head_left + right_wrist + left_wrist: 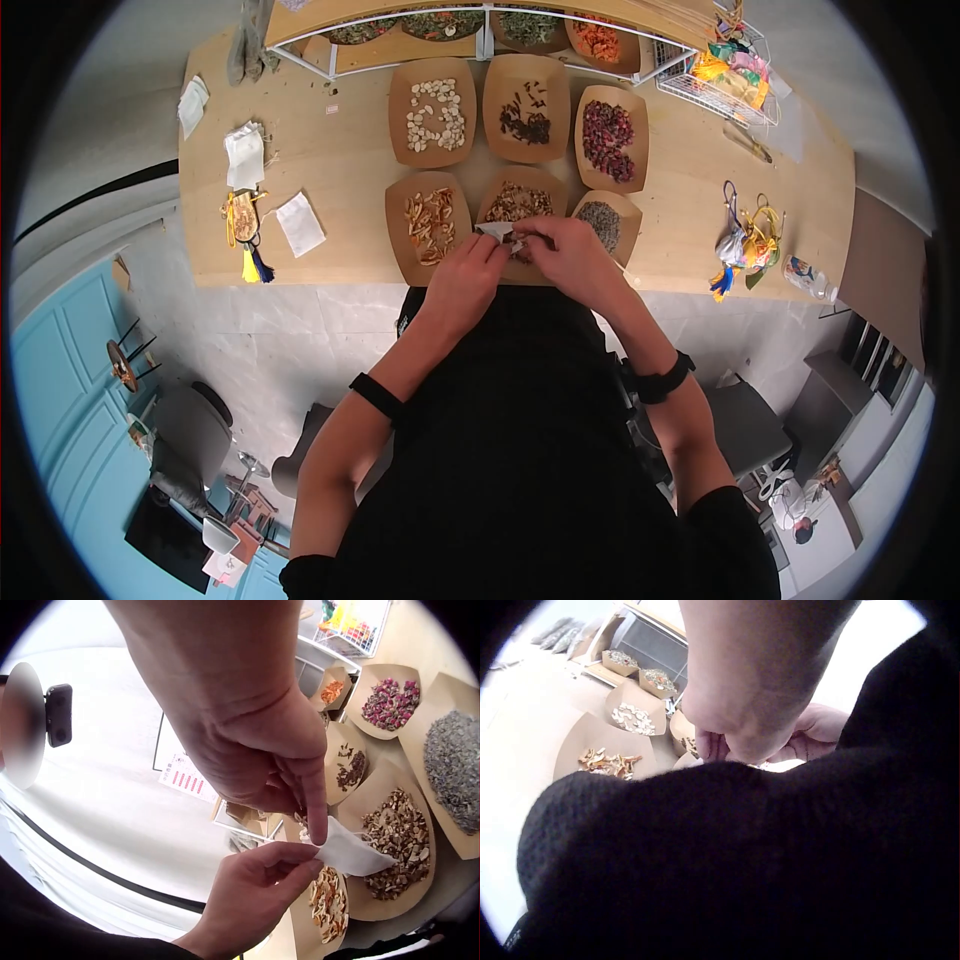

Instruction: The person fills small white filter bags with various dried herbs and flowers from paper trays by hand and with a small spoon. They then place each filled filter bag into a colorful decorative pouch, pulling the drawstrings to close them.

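A small white drawstring pouch is held between both hands, above the tray of chopped brown dried pieces. My left hand pinches the pouch's edge between thumb and fingers. At the same end, my right hand has its fingers curled, with one fingertip pointing down onto the cloth beside the left fingertips. The right thumb is mostly hidden in the right wrist view. In the left wrist view a dark sleeve or band and a forearm cover most of the work.
Trays of tan slices, white slices, dark brown pieces, rosebuds and grey-purple buds surround the hands. White pouches and a tasselled sachet lie left; more sachets and a bottle are right. A shelf stands behind.
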`<state>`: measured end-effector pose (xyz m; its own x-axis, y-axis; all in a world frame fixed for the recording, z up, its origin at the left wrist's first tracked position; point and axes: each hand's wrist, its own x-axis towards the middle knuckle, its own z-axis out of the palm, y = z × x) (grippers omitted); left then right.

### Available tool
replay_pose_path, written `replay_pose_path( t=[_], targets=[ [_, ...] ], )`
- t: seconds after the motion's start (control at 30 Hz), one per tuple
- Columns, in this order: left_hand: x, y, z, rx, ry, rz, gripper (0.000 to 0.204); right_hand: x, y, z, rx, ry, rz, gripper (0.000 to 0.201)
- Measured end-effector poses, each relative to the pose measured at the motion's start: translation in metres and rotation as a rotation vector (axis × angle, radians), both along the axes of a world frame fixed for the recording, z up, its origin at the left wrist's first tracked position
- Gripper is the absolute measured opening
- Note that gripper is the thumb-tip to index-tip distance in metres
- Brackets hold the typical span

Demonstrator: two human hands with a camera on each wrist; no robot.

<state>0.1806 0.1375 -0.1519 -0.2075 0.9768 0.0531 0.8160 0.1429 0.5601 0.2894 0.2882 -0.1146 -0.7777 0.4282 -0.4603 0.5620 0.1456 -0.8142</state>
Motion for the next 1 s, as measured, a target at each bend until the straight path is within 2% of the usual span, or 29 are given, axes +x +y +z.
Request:
replay_pose_path(
  t=[0.13, 0.2, 0.23, 0.3, 0.33, 0.37, 0.4, 0.43, 0.5, 0.63, 0.7, 0.83, 0.93, 1.0],
  targets=[
    [-0.001, -0.001, 0.0, -0.01, -0.005, -0.006, 0.023, 0.001, -0.001, 0.002, -0.035, 0.025, -0.028, 0.025],
    [-0.001, -0.001, 0.001, -0.021, -0.013, -0.01, 0.025, 0.004, -0.001, -0.004, -0.142, 0.113, -0.148, 0.024],
    [-0.001, -0.002, 0.002, -0.023, -0.012, -0.009, 0.025, 0.005, 0.003, -0.008, -0.143, 0.113, -0.148, 0.024],
    [-0.002, -0.005, 0.005, 0.025, -0.037, 0.025, 0.021, 0.003, 0.016, -0.023, 0.078, -0.054, -0.159, 0.023],
    [-0.003, -0.007, 0.009, 0.022, -0.035, 0.023, 0.021, 0.004, 0.02, -0.044, 0.075, -0.052, -0.161, 0.023],
    [-0.002, -0.009, 0.015, 0.032, -0.04, 0.022, 0.022, 0.008, 0.022, -0.071, 0.271, -0.021, -0.025, 0.026],
    [-0.002, -0.01, 0.018, 0.043, -0.045, 0.02, 0.022, 0.006, 0.022, -0.076, 0.467, 0.009, 0.111, 0.032],
    [-0.001, -0.013, 0.019, 0.042, -0.045, 0.015, 0.022, 0.008, 0.019, -0.079, 0.466, 0.008, 0.107, 0.032],
    [-0.002, -0.017, 0.02, 0.055, -0.038, 0.032, 0.021, 0.004, 0.009, -0.083, 0.509, 0.025, 0.287, 0.049],
    [-0.007, -0.019, 0.019, 0.021, -0.005, -0.03, 0.027, -0.001, -0.004, -0.092, 0.589, -0.057, 0.372, 0.062],
    [-0.01, -0.016, 0.017, 0.029, -0.024, 0.011, 0.022, -0.005, -0.009, -0.096, 0.641, -0.051, 0.368, 0.047],
    [-0.007, -0.013, 0.016, 0.04, -0.015, 0.022, 0.021, 0.0, -0.015, -0.119, 0.732, -0.055, 0.421, 0.033],
    [-0.006, -0.009, 0.018, 0.053, -0.032, 0.029, 0.02, 0.002, -0.008, -0.118, 0.69, -0.017, 0.378, 0.022],
    [-0.004, -0.007, 0.017, 0.077, -0.014, 0.004, 0.028, 0.003, -0.001, -0.107, 0.474, -0.114, 0.19, 0.022]
  ],
)
